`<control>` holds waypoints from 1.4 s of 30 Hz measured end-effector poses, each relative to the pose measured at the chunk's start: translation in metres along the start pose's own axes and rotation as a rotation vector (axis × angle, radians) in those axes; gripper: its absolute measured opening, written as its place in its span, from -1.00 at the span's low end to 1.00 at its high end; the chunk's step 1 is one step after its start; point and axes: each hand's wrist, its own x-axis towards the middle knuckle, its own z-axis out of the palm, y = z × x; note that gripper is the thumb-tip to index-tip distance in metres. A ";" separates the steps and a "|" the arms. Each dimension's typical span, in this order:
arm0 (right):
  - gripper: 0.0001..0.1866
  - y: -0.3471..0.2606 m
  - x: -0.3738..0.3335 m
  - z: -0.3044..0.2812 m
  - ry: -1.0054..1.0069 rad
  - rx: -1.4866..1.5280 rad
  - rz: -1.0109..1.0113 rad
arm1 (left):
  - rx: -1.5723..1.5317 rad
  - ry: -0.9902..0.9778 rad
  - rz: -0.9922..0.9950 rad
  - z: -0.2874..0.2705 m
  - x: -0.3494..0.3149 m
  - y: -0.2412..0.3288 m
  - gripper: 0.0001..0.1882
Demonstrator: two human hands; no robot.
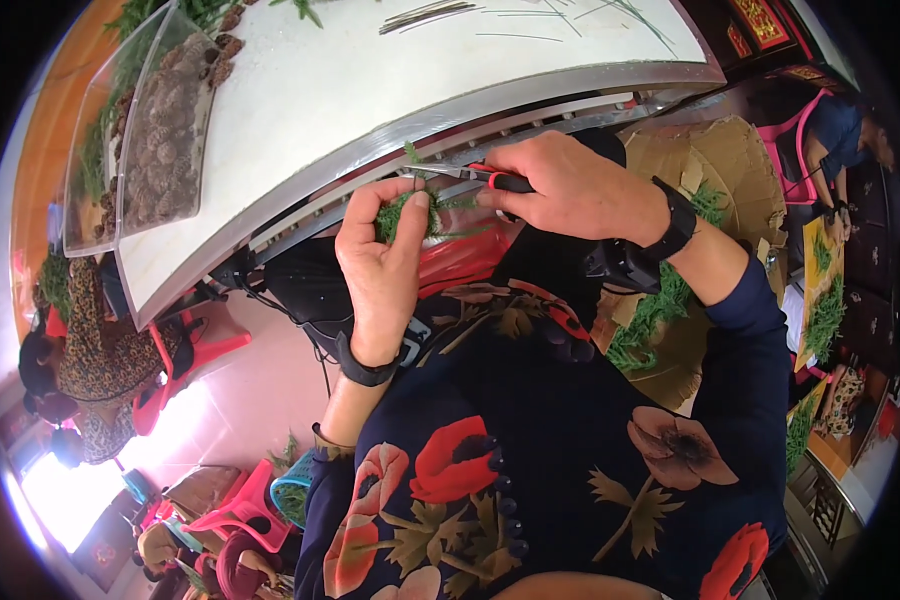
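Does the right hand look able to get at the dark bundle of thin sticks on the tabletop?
Probably not as is: the right hand grips a red-and-black-handled tool, though the dark bundle lies uncovered.

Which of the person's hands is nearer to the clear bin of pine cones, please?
Left. The left hand holds a green sprig to the right of the bin; the right hand, with the red-handled tool, is farther right.

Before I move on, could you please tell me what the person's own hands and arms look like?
The left hand and right hand are both ungloved. A black strap circles the left wrist, and a black band the right. The right arm's sleeve is dark navy and short enough to leave the forearm bare.
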 end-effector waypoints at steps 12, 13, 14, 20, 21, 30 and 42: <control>-0.71 -0.007 -0.011 0.014 0.055 0.097 0.036 | -0.003 0.063 0.062 -0.004 0.006 -0.007 -0.92; -0.71 -0.009 -0.012 0.014 0.051 0.092 0.046 | 0.007 0.066 0.071 -0.003 0.006 -0.008 -0.92; -0.71 -0.010 -0.012 0.014 0.047 0.086 0.055 | 0.007 0.064 0.072 -0.003 0.006 -0.008 -0.92; -0.71 -0.008 -0.014 0.018 0.094 0.076 -0.011 | 0.150 0.027 0.106 -0.005 0.005 -0.002 -0.88; -0.71 -0.007 -0.013 0.019 0.109 0.075 -0.038 | 0.199 0.004 0.105 -0.005 0.005 0.000 -0.87; -0.72 -0.008 -0.013 0.016 0.073 0.037 -0.007 | 0.489 0.135 0.516 0.001 0.006 -0.004 -0.84; -0.69 -0.006 -0.017 0.017 0.135 0.011 0.036 | 0.723 0.194 0.641 0.001 0.005 0.003 -0.84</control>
